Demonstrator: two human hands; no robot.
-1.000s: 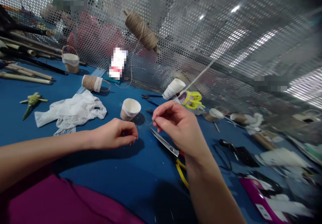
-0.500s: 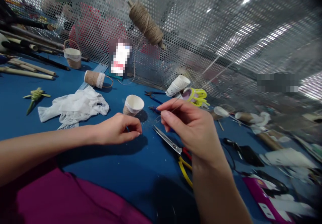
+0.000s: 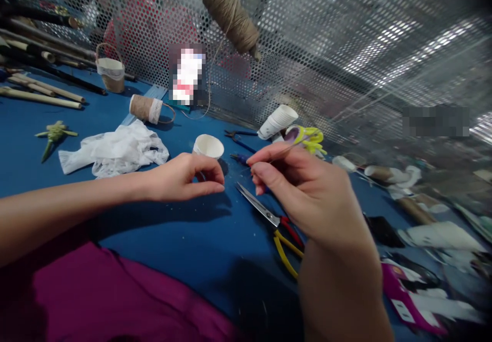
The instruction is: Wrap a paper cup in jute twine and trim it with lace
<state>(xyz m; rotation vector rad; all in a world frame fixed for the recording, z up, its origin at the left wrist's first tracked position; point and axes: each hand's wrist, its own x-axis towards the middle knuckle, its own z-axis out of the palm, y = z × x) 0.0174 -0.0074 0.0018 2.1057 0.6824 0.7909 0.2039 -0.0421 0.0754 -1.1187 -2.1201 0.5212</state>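
Observation:
My left hand (image 3: 188,177) is above the blue table, thumb and bent forefinger brought close together; anything between the tips is too small to make out. Just behind it stands a white paper cup (image 3: 208,147), its lower part hidden by the hand. My right hand (image 3: 300,188) is raised to the right, thumb and forefinger pinching a thin strand (image 3: 274,158). Below and between the hands lie scissors (image 3: 265,211) with red and yellow handles, partly behind my right wrist. Blue-handled pliers (image 3: 240,139) and a blue-handled tool (image 3: 241,158) lie behind.
White lace (image 3: 123,149) is heaped at left, near a twine-wrapped basket lying on its side (image 3: 145,108) and an upright one (image 3: 112,75). Sticks (image 3: 42,100) lie far left. A twine spool (image 3: 230,16) hangs on the mesh panel. Stacked cups (image 3: 279,120) lie behind my right hand.
The view has shifted slightly. My left hand has moved a little up and right, now covering more of the cup, and its fingers are less curled. My right hand keeps its pinch.

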